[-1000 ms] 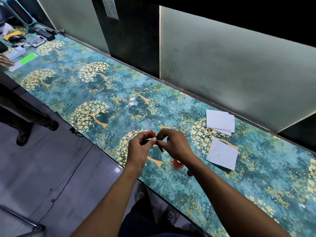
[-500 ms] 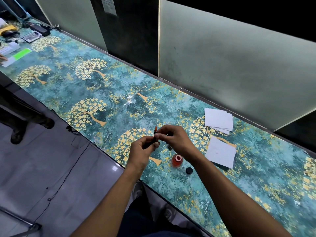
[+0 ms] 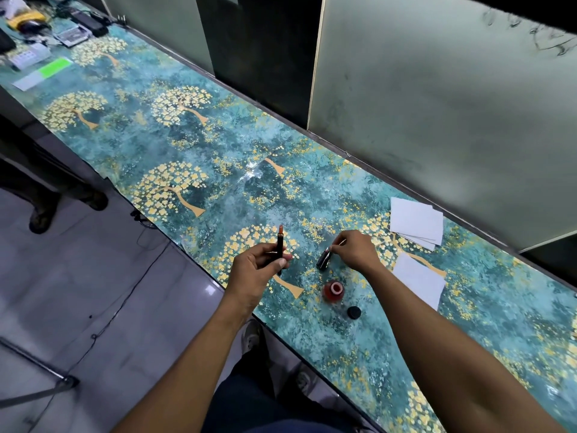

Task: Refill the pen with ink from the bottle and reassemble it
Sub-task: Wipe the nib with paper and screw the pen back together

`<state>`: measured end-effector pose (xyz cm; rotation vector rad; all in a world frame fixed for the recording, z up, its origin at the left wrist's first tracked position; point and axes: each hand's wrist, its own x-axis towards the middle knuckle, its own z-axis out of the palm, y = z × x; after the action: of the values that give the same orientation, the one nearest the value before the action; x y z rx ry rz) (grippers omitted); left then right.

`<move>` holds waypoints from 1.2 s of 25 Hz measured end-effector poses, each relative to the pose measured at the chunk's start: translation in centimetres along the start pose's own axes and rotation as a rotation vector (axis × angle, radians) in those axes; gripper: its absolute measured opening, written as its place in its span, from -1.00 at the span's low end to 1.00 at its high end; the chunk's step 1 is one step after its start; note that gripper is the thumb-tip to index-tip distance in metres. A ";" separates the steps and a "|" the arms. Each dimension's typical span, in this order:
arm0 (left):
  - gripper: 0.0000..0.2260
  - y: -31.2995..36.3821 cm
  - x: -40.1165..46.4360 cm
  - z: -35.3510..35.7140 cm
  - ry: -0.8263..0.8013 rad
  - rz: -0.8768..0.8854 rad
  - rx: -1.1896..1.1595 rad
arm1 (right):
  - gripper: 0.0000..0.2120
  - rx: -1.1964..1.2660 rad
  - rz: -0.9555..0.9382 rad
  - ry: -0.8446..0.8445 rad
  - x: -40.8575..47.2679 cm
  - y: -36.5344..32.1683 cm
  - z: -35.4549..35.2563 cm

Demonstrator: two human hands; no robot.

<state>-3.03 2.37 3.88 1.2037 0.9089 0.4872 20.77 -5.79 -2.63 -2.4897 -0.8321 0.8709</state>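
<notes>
Holding the pen barrel [image 3: 279, 247] upright, the left hand [image 3: 254, 273] is gripping it while the right hand [image 3: 354, 250] is pinching the nib section [image 3: 324, 258] just beyond the uncapped ink bottle [image 3: 333, 291] (cap [image 3: 354, 312] beside it, on the worktop [image 3: 218, 170]). Filling and reassembly look still ahead.

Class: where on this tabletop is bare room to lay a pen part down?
Free: the long stretch left of the left hand, up to the green slip. Crowded: between ink bottle, black cap, right hand and white papers.

Teal tree-patterned counter [image 3: 193, 145]; frosted panels [image 3: 437, 104]; grey floor [image 3: 78, 292].
</notes>
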 end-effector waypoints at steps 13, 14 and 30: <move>-0.83 -0.8 0.7 -0.7 0.038 -0.105 -0.010 | -0.90 -0.269 0.098 -0.064 1.8 -1.9 3.3; -0.83 -0.8 0.7 -0.7 0.042 -0.109 -0.011 | -0.94 -0.218 0.097 -0.059 2.0 -1.6 3.3; -0.85 -1.3 1.7 2.0 0.017 -0.134 0.020 | -0.91 0.954 -0.264 -0.123 -4.4 -6.9 -4.0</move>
<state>-0.62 2.07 2.23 1.1492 1.0034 0.3818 17.82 -3.96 5.80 -1.4789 -0.5603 1.0135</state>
